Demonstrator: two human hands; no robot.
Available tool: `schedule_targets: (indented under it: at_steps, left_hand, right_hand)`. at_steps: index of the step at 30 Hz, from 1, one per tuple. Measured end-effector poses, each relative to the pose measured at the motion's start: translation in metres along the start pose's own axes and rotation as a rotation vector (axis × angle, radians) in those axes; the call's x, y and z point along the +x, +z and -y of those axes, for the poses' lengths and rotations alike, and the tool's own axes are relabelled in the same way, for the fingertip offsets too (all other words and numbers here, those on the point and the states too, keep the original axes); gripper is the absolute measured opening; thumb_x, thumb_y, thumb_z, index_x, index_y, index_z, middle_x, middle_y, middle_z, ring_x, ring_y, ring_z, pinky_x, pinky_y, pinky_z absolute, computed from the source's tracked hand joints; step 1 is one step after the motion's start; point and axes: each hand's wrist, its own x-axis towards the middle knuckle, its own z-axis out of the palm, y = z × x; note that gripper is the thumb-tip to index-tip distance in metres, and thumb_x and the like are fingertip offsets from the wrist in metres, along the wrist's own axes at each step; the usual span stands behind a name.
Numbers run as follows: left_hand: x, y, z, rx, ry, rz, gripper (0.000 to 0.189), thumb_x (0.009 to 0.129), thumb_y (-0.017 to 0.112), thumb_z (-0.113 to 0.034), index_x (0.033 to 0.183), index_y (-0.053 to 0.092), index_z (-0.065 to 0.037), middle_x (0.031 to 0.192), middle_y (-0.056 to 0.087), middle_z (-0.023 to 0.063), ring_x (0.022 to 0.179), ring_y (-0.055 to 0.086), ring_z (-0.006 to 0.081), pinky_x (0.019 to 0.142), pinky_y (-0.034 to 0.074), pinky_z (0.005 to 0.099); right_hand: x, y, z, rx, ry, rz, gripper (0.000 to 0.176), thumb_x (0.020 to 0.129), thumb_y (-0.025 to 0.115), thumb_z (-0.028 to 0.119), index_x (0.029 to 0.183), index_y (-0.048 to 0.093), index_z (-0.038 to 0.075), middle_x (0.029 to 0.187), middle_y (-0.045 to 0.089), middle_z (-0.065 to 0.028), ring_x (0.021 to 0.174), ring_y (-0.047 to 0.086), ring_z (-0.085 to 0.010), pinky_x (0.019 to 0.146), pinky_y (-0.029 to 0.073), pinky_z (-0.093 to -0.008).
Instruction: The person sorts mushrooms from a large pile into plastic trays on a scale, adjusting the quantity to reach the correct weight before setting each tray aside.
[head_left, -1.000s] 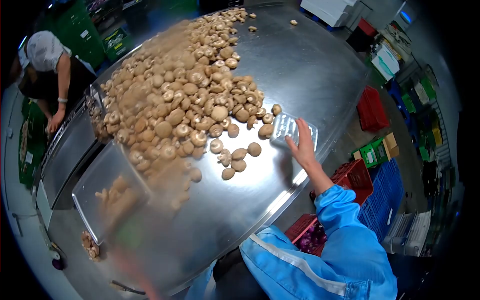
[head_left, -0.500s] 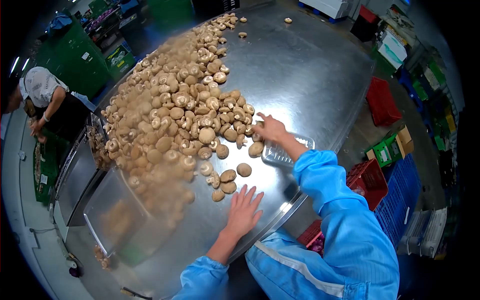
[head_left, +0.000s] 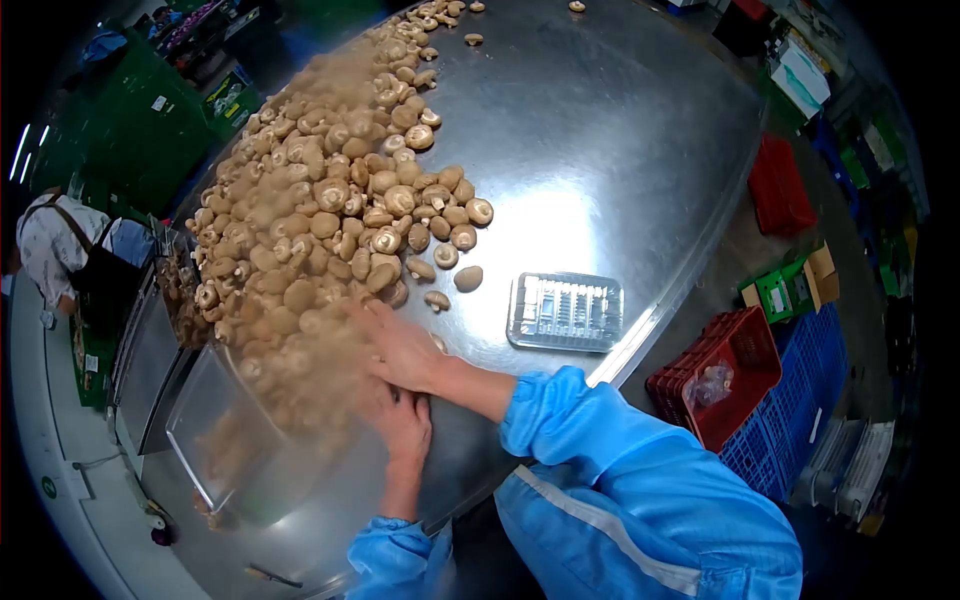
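Observation:
A large heap of shiitake mushrooms (head_left: pixel 340 200) covers the left part of the metal table (head_left: pixel 620 130). My right hand (head_left: pixel 405 350) reaches over the heap's near edge, its visible fingers stretched toward the mushrooms. Just below it, my left hand (head_left: pixel 402 425) is against the lower edge of the heap, its fingers mostly hidden by the right hand and a hazy patch of the picture. Whether either hand holds a mushroom is not clear. A clear plastic tray (head_left: pixel 566 312) lies on the table to the right of my hands. Loose mushrooms (head_left: pixel 468 278) lie between the heap and the tray.
A clear bin (head_left: pixel 215 430) stands at the table's left side. Beyond it a person (head_left: pixel 70 250) in a dark apron stands near a green crate. Red crates (head_left: pixel 730 370), blue pallets (head_left: pixel 790 400) and a green box (head_left: pixel 785 292) are on the floor at right.
My right hand has left the tray and moved left to the heap. My left hand has also moved left, beside it. The loose mushrooms near my left hand are mostly out of sight.

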Motion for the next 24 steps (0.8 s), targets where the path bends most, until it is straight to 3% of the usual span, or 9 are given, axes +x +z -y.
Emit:
schedule_targets:
  at_steps: [4,6,7,9,11,18,24]
  left_hand:
    - [-0.004,-0.022,0.0,-0.066,-0.116,0.04,0.059,0.085,0.065,-0.028,0.14,0.052,-0.011,0.16,0.022,0.0217,0.147,0.013,0.046,0.115,0.01,0.0636]
    - [-0.01,-0.03,0.002,-0.106,-0.102,0.025,0.06,0.084,0.067,-0.025,0.14,0.051,-0.011,0.16,0.022,0.0224,0.147,0.013,0.0465,0.115,0.01,0.064]
    - [-0.013,-0.032,0.002,-0.127,-0.094,0.017,0.061,0.084,0.068,-0.023,0.14,0.051,-0.011,0.159,0.021,0.0228,0.147,0.014,0.0467,0.115,0.011,0.0642]
    - [-0.021,-0.033,0.001,-0.171,-0.081,-0.003,0.063,0.083,0.068,-0.022,0.141,0.048,-0.009,0.159,0.022,0.0238,0.147,0.014,0.0473,0.115,0.011,0.064]
    - [-0.028,-0.029,-0.003,-0.22,-0.063,-0.036,0.065,0.082,0.068,-0.02,0.142,0.046,-0.007,0.158,0.023,0.0247,0.146,0.015,0.048,0.115,0.012,0.0638]
    - [-0.034,-0.03,-0.015,-0.283,-0.094,-0.045,0.066,0.079,0.068,-0.015,0.139,0.043,0.0,0.155,0.027,0.0265,0.145,0.017,0.0495,0.115,0.013,0.0623]
    - [-0.041,-0.031,-0.016,-0.373,-0.067,-0.117,0.061,0.079,0.066,-0.01,0.136,0.046,0.001,0.153,0.029,0.0266,0.145,0.018,0.0492,0.115,0.015,0.0604]
  right_hand:
    - [-0.026,-0.053,-0.021,-0.018,-0.181,-0.069,0.075,0.077,0.071,0.018,0.143,0.04,0.001,0.142,0.04,-0.0271,0.133,0.04,-0.0441,0.112,0.035,-0.0465]
    - [-0.064,-0.099,-0.051,-0.258,0.006,-0.039,0.077,0.08,0.074,0.023,0.144,0.038,-0.004,0.151,0.035,-0.0269,0.142,0.032,-0.0418,0.117,0.03,-0.0446]
    - [-0.077,-0.137,-0.036,-0.284,0.187,0.026,0.083,0.08,0.077,0.027,0.146,0.035,-0.004,0.152,0.034,-0.0267,0.144,0.029,-0.0411,0.119,0.027,-0.0452]
    - [-0.117,-0.173,-0.058,-0.564,0.295,0.114,0.092,0.077,0.081,0.031,0.147,0.033,-0.004,0.153,0.033,-0.0257,0.145,0.028,-0.0407,0.119,0.027,-0.0455]
    - [-0.141,-0.193,-0.064,-0.59,0.294,0.14,0.096,0.075,0.083,0.034,0.148,0.032,-0.003,0.153,0.033,-0.025,0.145,0.028,-0.0406,0.119,0.027,-0.0457]
    - [-0.148,-0.185,-0.07,-0.641,0.285,0.082,0.107,0.063,0.089,0.033,0.148,0.033,-0.002,0.151,0.037,-0.0241,0.142,0.032,-0.0406,0.118,0.028,-0.0459]
    - [-0.139,-0.175,-0.07,-0.676,0.288,0.055,0.104,0.059,0.091,0.029,0.144,0.038,0.001,0.144,0.043,-0.0243,0.137,0.037,-0.0417,0.115,0.031,-0.046]
